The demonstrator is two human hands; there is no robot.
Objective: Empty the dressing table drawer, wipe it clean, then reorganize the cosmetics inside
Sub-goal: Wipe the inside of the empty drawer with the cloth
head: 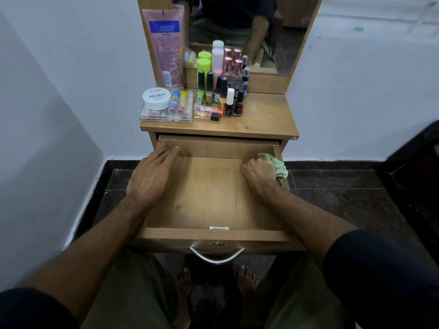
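Observation:
The wooden drawer point(209, 200) is pulled out towards me, and no cosmetics lie on the part of its floor that I can see. My left hand point(149, 176) rests flat on its left side, fingers stretched towards the back left corner. My right hand point(260, 175) grips a crumpled green cloth point(279, 168) against the drawer's right wall. The cosmetics stand on the table top point(266, 117): several nail polish bottles point(223, 93), a white nail polish remover jar point(156, 98) on a clear plastic box point(166, 112), and a tall pink tube point(167, 46).
A mirror point(240, 32) rises behind the table top. White walls close in on the left and behind. A dark piece of furniture point(413, 176) stands at the right. The drawer's metal handle point(217, 255) hangs above my bare feet on the dark floor.

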